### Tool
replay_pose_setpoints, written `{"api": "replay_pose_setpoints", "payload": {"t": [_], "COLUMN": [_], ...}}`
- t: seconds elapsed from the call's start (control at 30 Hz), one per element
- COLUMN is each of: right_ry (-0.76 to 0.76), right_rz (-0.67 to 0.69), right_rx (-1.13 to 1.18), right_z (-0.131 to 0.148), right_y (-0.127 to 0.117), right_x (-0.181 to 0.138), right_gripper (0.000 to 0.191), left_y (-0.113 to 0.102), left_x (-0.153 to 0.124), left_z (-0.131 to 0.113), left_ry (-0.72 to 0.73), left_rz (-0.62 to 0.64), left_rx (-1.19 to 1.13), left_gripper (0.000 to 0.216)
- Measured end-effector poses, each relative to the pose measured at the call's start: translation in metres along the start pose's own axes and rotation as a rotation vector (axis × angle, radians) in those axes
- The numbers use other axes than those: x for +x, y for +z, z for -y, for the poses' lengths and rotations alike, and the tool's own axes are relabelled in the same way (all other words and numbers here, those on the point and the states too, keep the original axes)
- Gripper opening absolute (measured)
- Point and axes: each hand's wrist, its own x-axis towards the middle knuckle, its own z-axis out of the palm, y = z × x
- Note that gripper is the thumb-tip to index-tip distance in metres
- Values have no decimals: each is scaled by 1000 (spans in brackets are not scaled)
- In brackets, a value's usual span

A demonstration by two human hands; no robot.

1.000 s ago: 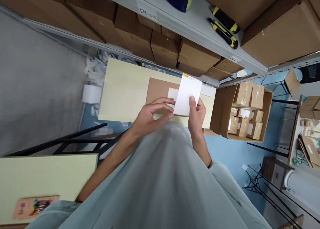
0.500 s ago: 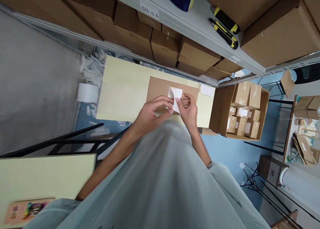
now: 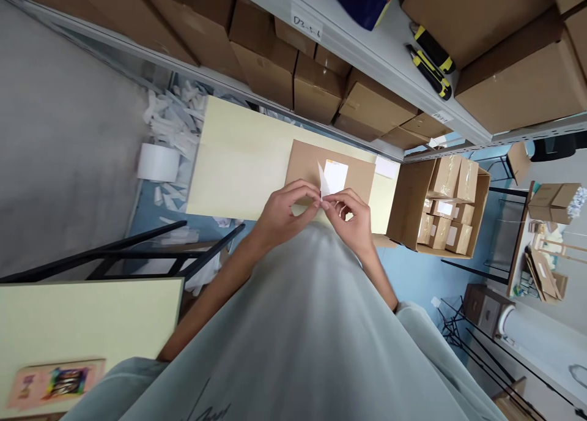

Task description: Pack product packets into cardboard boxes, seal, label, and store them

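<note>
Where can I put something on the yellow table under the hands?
On the table, between its left edge and the brown cardboard. At the cardboard it's crowded: left hand and right hand pinch a white sheet near a white label.

head view | from wearer's head | facing forward, down | pale tabletop (image 3: 243, 158) near, mid-frame

The left forearm (image 3: 217, 294) and right forearm (image 3: 380, 279) slant inward. Over the near edge of the table (image 3: 238, 158), the left hand (image 3: 279, 216) and right hand (image 3: 359, 222) nearly meet at the fingertips, each with thumb and forefinger pinched, the right's remaining fingers curled in.
</note>
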Motion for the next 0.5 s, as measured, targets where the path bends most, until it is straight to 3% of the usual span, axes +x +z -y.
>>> {"api": "replay_pose_setpoints", "payload": {"t": [0.33, 0.5], "right_ry": [141, 319], "right_rz": [-92, -266], "right_rx": [-4, 79], "right_z": [13, 5], "right_y": [41, 54], "right_x": [2, -6], "right_gripper": [21, 20], "left_y": [-54, -117], "left_x": [-10, -6], "left_z": [25, 77], "left_ry": [-38, -132], "left_rz": [52, -32], "left_rx": [3, 191], "left_gripper": [19, 12]}}
